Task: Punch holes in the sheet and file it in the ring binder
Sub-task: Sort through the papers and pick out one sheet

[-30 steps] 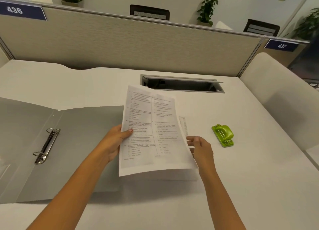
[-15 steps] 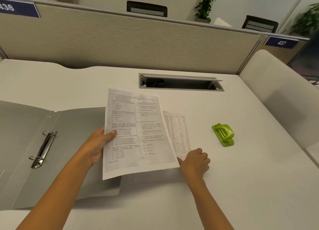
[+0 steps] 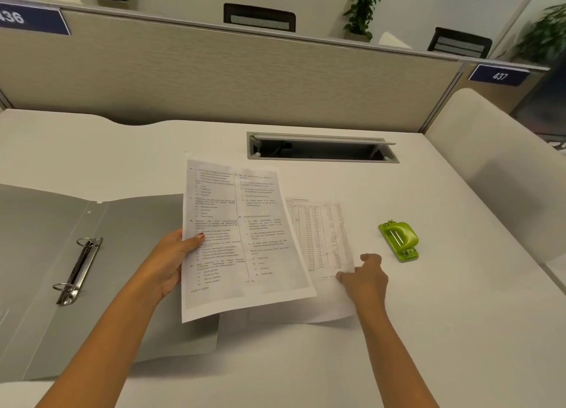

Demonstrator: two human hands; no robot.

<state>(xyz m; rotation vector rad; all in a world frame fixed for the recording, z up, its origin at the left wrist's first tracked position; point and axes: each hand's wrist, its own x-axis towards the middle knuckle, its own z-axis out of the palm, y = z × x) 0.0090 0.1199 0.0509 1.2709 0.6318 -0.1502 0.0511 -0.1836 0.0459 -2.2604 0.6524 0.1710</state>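
My left hand [image 3: 171, 260] grips the left edge of a printed sheet [image 3: 242, 239] and holds it lifted and tilted above the desk. A second sheet [image 3: 324, 239] with a table of figures lies flat on the desk beneath it, to the right. My right hand [image 3: 366, 280] rests on that flat sheet's lower right part, fingers curled, pinching or pressing the paper. The grey ring binder [image 3: 39, 254] lies open at the left, its metal rings [image 3: 78, 269] exposed and closed. A small green hole punch [image 3: 399, 240] sits on the desk right of both sheets.
A recessed cable tray [image 3: 321, 148] with its lid open is set in the white desk [image 3: 428, 331] behind the papers. A beige partition [image 3: 245, 79] closes off the back. A white side panel [image 3: 505, 174] rises at the right edge.
My left hand carried the held sheet leftward, uncovering the table sheet beneath. My right hand let go of the held sheet and dropped onto the flat sheet.
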